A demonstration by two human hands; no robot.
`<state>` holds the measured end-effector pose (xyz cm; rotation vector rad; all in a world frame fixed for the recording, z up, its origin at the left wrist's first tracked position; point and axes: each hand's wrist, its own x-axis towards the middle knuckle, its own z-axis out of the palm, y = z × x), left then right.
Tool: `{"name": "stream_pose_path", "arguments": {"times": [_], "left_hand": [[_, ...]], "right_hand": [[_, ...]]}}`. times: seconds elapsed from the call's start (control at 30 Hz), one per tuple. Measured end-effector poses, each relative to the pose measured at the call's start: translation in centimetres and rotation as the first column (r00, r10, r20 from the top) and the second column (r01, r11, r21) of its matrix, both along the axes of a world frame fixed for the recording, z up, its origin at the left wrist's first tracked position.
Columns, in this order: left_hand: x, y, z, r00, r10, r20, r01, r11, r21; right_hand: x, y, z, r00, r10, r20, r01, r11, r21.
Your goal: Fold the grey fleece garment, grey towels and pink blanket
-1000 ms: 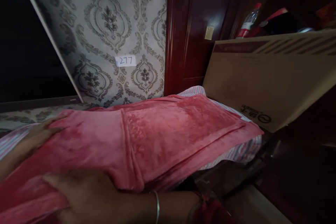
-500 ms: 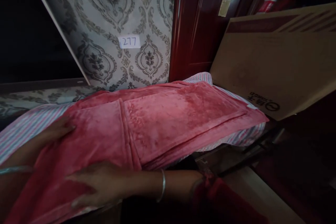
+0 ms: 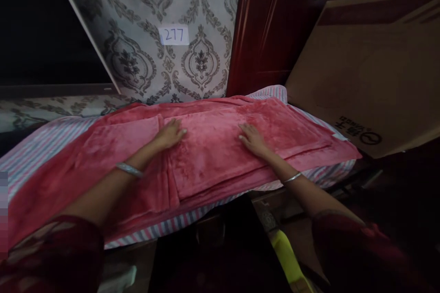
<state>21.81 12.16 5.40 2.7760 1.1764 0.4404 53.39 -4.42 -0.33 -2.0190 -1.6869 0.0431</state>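
Observation:
A plush pink-red blanket [image 3: 209,160] lies partly folded in layers along a surface against the wall. My left hand [image 3: 171,134] rests flat on it near the fold line left of the middle, fingers apart. Farther right, my right hand [image 3: 253,139] lies on the same folded panel with its fingers spread. Neither hand grips the cloth. Beneath the blanket, a striped cloth [image 3: 192,220] shows along the front edge and at both ends.
A large cardboard box [image 3: 371,73] leans at the right beside a dark red door [image 3: 268,27]. At the left is a dark screen [image 3: 41,27]. A paper marked 277 [image 3: 174,35] sticks to the patterned wall. A yellow strip [image 3: 290,258] hangs below the front edge.
Both hands have moved right and away from me, from the blanket's left end to its middle panel. The left part now lies folded flatter, with more striped cloth showing in front.

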Motion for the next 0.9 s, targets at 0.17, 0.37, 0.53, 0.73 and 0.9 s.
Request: {"name": "stream_pose_path", "arguments": {"times": [0.17, 0.37, 0.53, 0.73, 0.9], "left_hand": [[4.4, -2.1, -2.6, 0.979, -0.079, -0.190, 0.081, 0.997, 0.006], [4.0, -1.9, -5.3, 0.962, -0.089, -0.257, 0.112, 0.991, 0.078], [3.9, -0.3, -6.1, 0.967, -0.076, -0.242, 0.111, 0.984, 0.137], [4.2, 0.4, -6.6, 0.969, -0.057, -0.240, 0.104, 0.976, 0.190], [4.0, 0.3, -6.5, 0.978, -0.075, -0.194, 0.121, 0.964, 0.235]], "right_hand": [[5.7, -1.4, -0.2, 0.969, -0.133, 0.210, 0.179, 0.959, -0.218], [7.5, -1.5, -1.9, 0.957, -0.154, 0.246, 0.219, 0.939, -0.264], [8.3, -0.7, -1.2, 0.989, -0.077, 0.128, 0.105, 0.967, -0.232], [14.7, -1.5, 2.0, 0.937, -0.341, 0.082, 0.342, 0.940, 0.001], [21.0, -4.6, 3.2, 0.793, -0.591, 0.145, 0.604, 0.795, -0.061]]}}
